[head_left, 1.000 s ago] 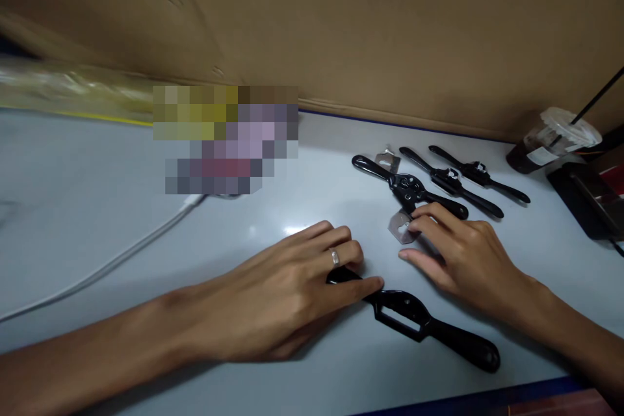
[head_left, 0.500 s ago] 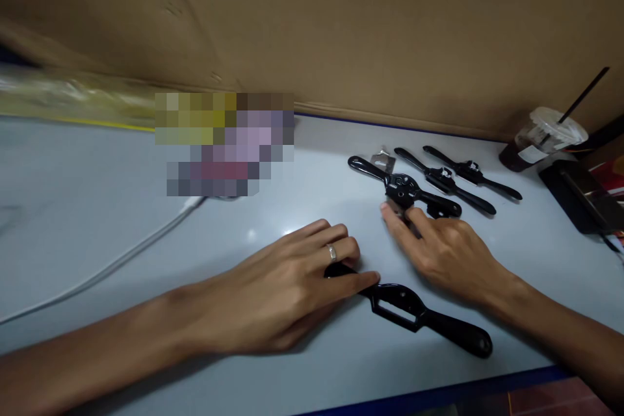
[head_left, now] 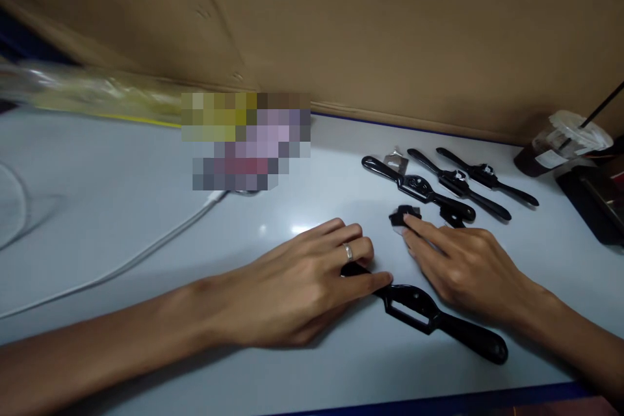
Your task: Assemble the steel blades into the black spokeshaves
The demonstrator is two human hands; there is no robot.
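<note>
My left hand, a ring on one finger, is wrapped round one end of a black two-handled tool frame lying on the table. The slot in the middle of this frame is bare. Beyond it, my right hand has its fingertips closed on a small black piece with a metal plate. Another slotted black tool frame lies just past that piece, with a small black part beside its right handle, near my right knuckles.
Two black tools and a metal blade lie at the back. A drink cup and a black phone-like object stand right. A white cable runs left from a blurred item. Cardboard rises behind.
The view has turned slightly left. My right hand has drawn back a little from the rear tool frame, and the small black piece now shows at its fingertips. My left hand keeps its hold.
</note>
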